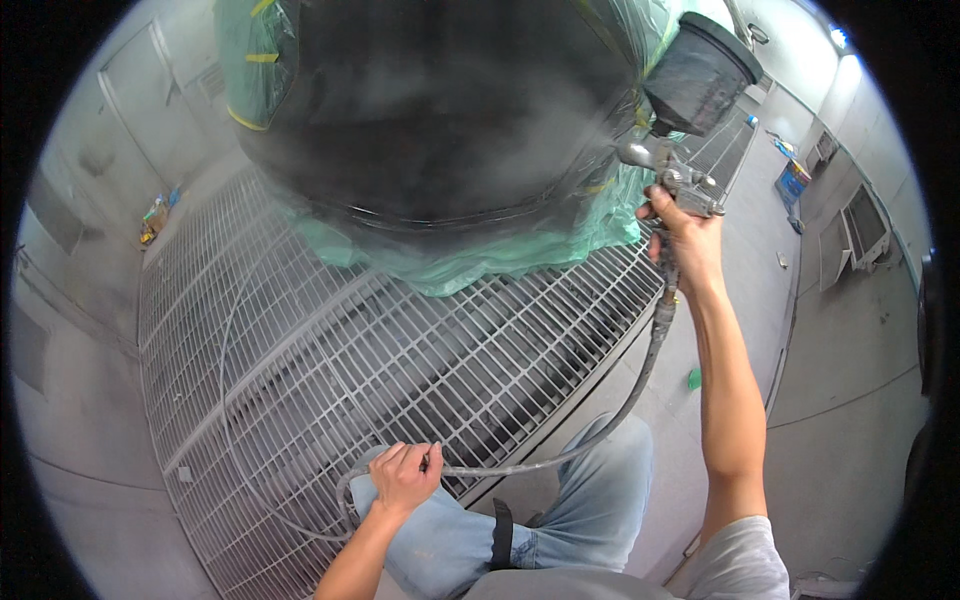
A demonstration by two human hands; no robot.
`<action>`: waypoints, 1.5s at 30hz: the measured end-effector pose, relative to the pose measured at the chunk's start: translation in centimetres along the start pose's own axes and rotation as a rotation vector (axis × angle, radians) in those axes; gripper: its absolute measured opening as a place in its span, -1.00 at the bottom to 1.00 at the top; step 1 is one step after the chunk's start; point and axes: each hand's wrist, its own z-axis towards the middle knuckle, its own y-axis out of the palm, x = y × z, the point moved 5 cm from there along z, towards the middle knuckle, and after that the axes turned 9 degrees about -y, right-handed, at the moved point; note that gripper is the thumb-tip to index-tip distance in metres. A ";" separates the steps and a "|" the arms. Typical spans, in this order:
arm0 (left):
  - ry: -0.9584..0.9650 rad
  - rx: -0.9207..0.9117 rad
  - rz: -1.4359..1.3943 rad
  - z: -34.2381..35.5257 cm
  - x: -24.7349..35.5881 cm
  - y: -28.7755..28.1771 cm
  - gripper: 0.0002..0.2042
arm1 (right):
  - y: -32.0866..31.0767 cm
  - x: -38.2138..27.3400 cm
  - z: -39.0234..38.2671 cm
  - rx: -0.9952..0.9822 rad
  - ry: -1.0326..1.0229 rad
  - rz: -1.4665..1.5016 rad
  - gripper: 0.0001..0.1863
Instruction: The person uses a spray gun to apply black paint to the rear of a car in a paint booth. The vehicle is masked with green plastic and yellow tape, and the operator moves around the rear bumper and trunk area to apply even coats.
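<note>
My right hand (pixel 685 235) grips a grey spray gun (pixel 680 185), with a dark cup (pixel 700 75) upright on top, at the right side of a dark, curved panel (pixel 420 110). A pale haze shows on that panel near the nozzle. Green plastic sheeting (pixel 450 260) with yellow tape borders the panel. A grey hose (pixel 540 462) runs from the gun's handle down to my left hand (pixel 405 470), which is closed on it above my jeans.
A metal grating (pixel 250 320) lies below the panel, with a thin line across it. Small items (pixel 155 220) sit by the left wall. At right are colourful boxes (pixel 792 180), a vent-like unit (pixel 855 230) on the wall and a green object (pixel 694 379) on the floor.
</note>
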 end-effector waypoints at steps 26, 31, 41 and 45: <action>-0.135 0.077 -0.125 -3.0 -1.3 -3.2 -0.83 | 8.0 -12.9 0.3 -0.155 -0.093 -0.172 -0.76; -0.146 0.062 -0.149 -3.1 -0.9 -3.4 -0.83 | 13.9 -15.6 0.1 -0.289 -0.133 -0.169 -0.74; -0.154 0.071 -0.156 -2.1 1.8 -4.0 -0.82 | 14.0 -14.9 3.7 -0.372 -0.167 -0.086 -0.70; -0.141 0.055 -0.154 -1.5 2.9 -3.8 -0.82 | 9.1 -13.0 5.4 -0.258 -0.125 -0.126 -0.71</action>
